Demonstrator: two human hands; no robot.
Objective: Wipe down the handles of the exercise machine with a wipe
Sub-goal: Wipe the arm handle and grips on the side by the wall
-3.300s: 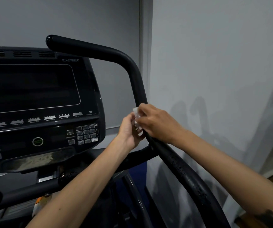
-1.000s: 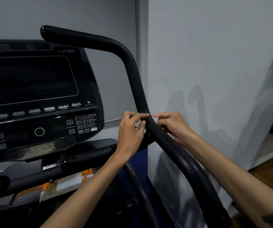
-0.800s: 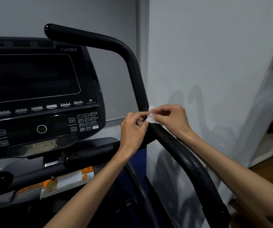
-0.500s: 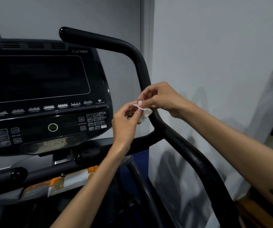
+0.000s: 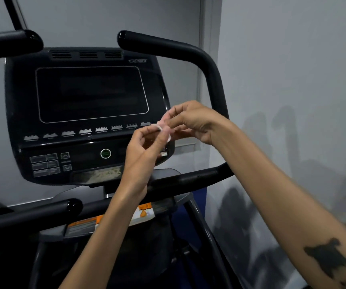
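A small white wipe (image 5: 163,128) is pinched between my left hand (image 5: 141,149) and my right hand (image 5: 193,122), in the air in front of the console's right edge. Both hands are off the machine. The black right handle (image 5: 188,53) curves up behind my right hand and bends left over the console. The end of the left handle (image 5: 11,41) shows at the top left. A lower black grip bar (image 5: 201,176) runs across below my hands.
The dark console (image 5: 88,113) with its blank screen and buttons fills the middle. A short black bar end (image 5: 70,205) sticks out at lower left, with an orange warning label (image 5: 109,221) beneath. A grey wall (image 5: 293,80) stands close on the right.
Both hands lifted the wipe off the right handle and brought it left, in front of the console. The view swung left, so the left handle's end now shows.
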